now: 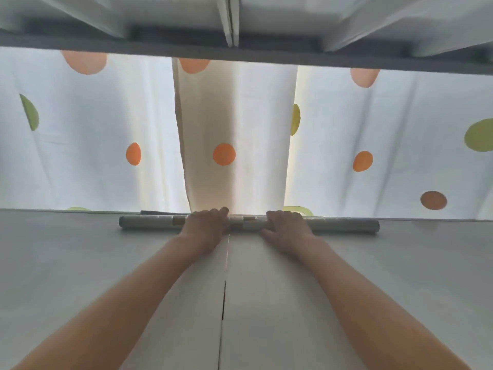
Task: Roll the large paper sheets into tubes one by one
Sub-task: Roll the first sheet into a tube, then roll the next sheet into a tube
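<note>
Paper tube [344,226] lies crosswise; left hand [206,227] and right hand [286,227] fingers curl over it.

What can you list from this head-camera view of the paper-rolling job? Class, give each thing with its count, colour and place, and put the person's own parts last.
paper tube: one, grey-white with brown patches near the middle, lying crosswise at the far edge of the work surface, under both hands.
work surface: one, pale grey-white, filling the lower half, with a lengthwise seam down the middle.
curtain: one seen, white with orange and green dots, hanging behind the surface; its middle fold looks cream.
dark flat item: one, just behind the tube's left part; too little shows to identify.
grey rail: one, running across the top above the curtain.
left hand: one, resting on the tube left of centre.
right hand: one, resting on the tube right of centre.
</note>
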